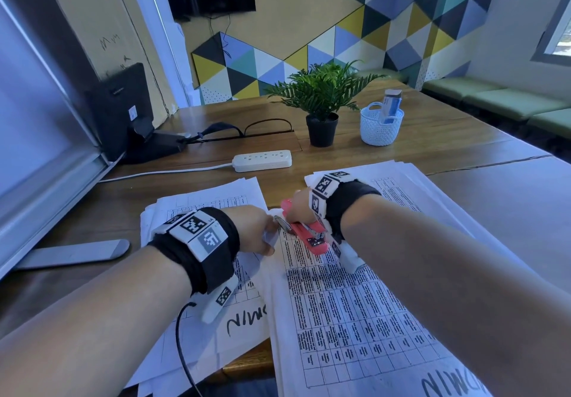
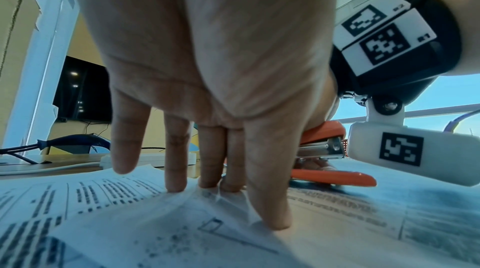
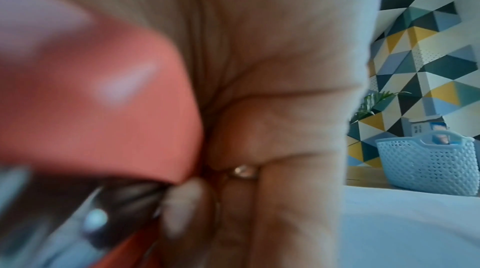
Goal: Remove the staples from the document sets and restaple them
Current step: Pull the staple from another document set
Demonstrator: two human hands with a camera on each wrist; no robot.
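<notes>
At table centre, nearest the camera: one printed document set [image 1: 346, 307], its upper left corner pressed flat by the straight fingers [image 2: 270, 200] of the left hand [image 1: 251, 226], with a coral stapler [image 1: 306, 233] lying on the same corner, gripped from above by the right hand [image 1: 301, 206], whose wrist hides part of the stapler. Flanking it: further paper stacks, left [image 1: 213, 202] and right [image 1: 426, 180]. Beyond, on the wooden table [image 1: 463, 137]: white power strip [image 1: 262, 160], potted fern [image 1: 323, 103], white mesh basket [image 1: 381, 127] holding a blue-and-white box [image 1: 391, 103], black cables [image 1: 247, 129], and a monitor stand [image 1: 136, 118] at left.
</notes>
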